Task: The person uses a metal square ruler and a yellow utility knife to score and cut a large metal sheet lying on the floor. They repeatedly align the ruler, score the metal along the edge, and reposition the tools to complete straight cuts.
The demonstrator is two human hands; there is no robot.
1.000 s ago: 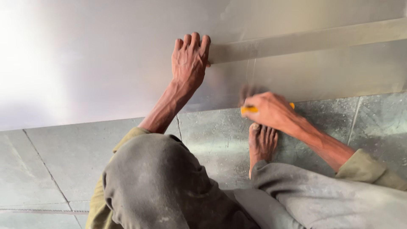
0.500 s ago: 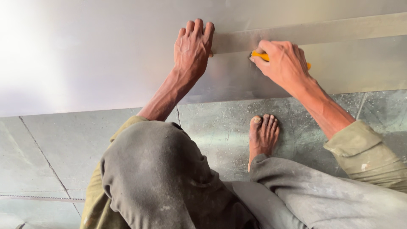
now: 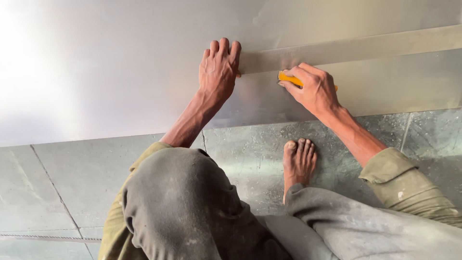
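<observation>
Since the earlier frames, right hand (image 3: 315,89) has risen from near the foot (image 3: 298,161) to the long metal ruler (image 3: 356,48) and slid leftward along its lower edge. It is clenched around a yellow knife (image 3: 289,79), tip at the ruler's edge, just right of the left hand (image 3: 219,70). Left hand lies flat, fingers spread, grasping nothing, pressing the ruler's left end onto the grey metal sheet (image 3: 120,72). Sheet's near edge rests on the tiled floor (image 3: 57,183).

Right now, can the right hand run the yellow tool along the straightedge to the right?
Probably yes: the right hand holds the yellow tool against the straightedge, nothing lies rightward, and the left hand pins its end.
</observation>
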